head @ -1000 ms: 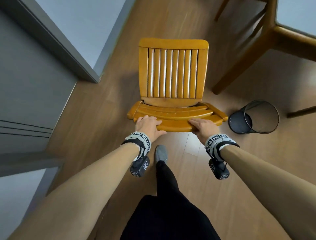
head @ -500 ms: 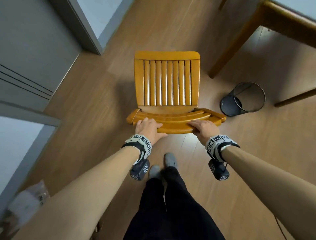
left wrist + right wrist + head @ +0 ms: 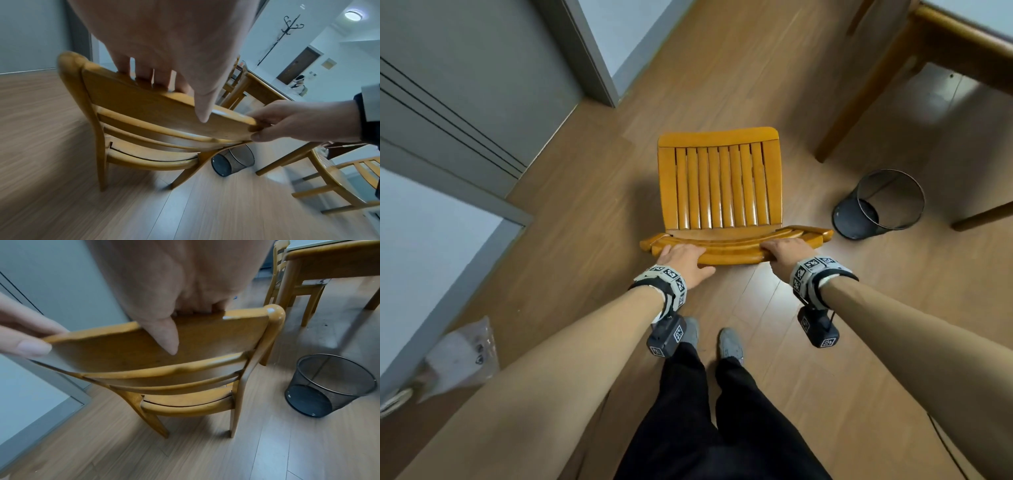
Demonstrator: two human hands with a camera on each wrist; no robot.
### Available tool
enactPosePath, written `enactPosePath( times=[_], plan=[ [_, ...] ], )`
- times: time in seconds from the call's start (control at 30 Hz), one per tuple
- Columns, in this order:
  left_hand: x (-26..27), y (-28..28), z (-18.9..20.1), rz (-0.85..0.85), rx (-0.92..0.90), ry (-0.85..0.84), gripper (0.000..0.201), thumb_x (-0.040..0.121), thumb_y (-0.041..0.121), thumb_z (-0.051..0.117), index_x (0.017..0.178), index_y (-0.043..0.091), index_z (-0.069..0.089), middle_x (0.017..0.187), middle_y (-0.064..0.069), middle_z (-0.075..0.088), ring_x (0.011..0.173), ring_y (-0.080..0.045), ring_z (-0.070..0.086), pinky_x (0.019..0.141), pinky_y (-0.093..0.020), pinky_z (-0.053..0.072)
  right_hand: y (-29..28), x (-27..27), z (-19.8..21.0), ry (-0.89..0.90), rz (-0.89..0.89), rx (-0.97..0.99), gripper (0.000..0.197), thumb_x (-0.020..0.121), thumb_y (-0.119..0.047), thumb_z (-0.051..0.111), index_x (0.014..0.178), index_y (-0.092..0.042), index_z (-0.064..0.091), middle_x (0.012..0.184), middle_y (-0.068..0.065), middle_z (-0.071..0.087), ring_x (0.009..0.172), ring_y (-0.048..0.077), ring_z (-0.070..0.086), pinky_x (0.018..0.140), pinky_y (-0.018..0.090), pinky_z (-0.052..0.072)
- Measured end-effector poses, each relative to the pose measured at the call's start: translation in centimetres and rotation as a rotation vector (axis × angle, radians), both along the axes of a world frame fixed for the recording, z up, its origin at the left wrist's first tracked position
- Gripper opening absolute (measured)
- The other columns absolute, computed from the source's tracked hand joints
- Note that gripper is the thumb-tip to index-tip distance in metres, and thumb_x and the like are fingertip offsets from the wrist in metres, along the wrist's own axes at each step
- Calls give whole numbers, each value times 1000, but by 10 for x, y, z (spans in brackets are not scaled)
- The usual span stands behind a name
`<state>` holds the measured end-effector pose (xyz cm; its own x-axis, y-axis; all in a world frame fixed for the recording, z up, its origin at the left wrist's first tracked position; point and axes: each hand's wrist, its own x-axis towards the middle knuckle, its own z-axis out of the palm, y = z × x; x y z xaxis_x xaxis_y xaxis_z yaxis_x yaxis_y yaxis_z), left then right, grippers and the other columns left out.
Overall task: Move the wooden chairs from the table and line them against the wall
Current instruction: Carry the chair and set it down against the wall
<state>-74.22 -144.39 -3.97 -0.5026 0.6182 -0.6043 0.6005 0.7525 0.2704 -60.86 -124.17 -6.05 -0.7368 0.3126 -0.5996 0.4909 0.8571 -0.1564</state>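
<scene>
Both hands grip the top rail of one wooden chair (image 3: 720, 186) from behind. The left hand (image 3: 681, 258) has its four fingers (image 3: 144, 76) curled over the rail's far edge, slightly spread, with the thumb pressed flat against the near face. The right hand (image 3: 786, 250) holds the other end of the rail the same way, its fingers (image 3: 197, 309) hooked over the top and close together, thumb down the near face. The chair stands on the wooden floor (image 3: 825, 394) in front of the person's feet, its seat facing away, between a grey wall (image 3: 465, 75) with a door frame on the left and the desk (image 3: 945, 44) on the right, well apart from the wall. One black mesh waste bin (image 3: 883, 205) stands just beside the chair on its right. The wrist views show two more wooden chairs: one (image 3: 279, 270) tucked at the desk's far side and one (image 3: 345, 178) nearer on the right. One plastic bag (image 3: 462, 356) lies by the wall at lower left.
</scene>
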Motion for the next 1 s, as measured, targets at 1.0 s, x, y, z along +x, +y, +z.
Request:
enactPosePath(
  times=[1.0],
  plan=[
    [-369, -37, 105, -35, 119, 194, 43, 96, 36, 49, 138, 28, 53, 142, 0, 53, 126, -25, 52, 95, -35, 43, -69, -352, 101, 48, -183, -17, 55, 96, -19, 50, 151, -22, 44, 144, 11, 55, 122, 30, 58, 93, 35, 50]
  ],
)
